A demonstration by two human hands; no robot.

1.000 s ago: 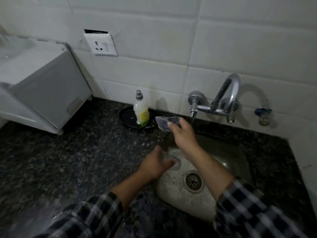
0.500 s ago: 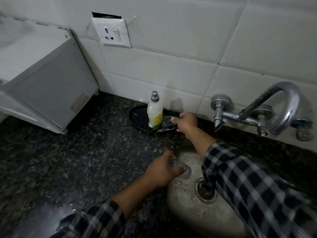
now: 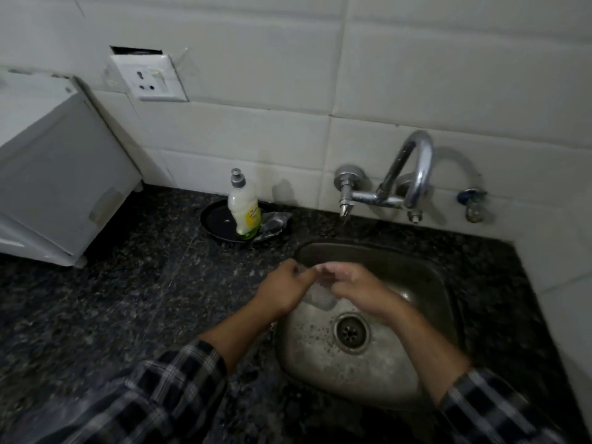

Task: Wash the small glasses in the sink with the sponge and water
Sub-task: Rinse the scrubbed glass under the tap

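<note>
Over the left part of the steel sink (image 3: 426,277), my left hand (image 3: 283,288) and my right hand (image 3: 355,286) meet around a small clear glass (image 3: 320,299). Both hands curl their fingers on it; the glass is blurred and mostly hidden between them. The sponge (image 3: 272,224) lies on a black dish (image 3: 217,219) at the back of the counter, beside a dish soap bottle (image 3: 243,209). Neither hand touches the sponge. The tap (image 3: 384,190) juts from the wall above the sink's back edge; I see no water running from its spout.
A white appliance (image 3: 61,174) stands at the left on the dark granite counter (image 3: 128,299). A wall socket (image 3: 149,76) sits above it on the white tiles. The drain (image 3: 350,331) is in the sink's middle. A small valve (image 3: 471,203) sticks out right of the tap.
My right hand set the sponge down on the black dish by the soap bottle, then came back to the sink and joined my left hand on the glass.
</note>
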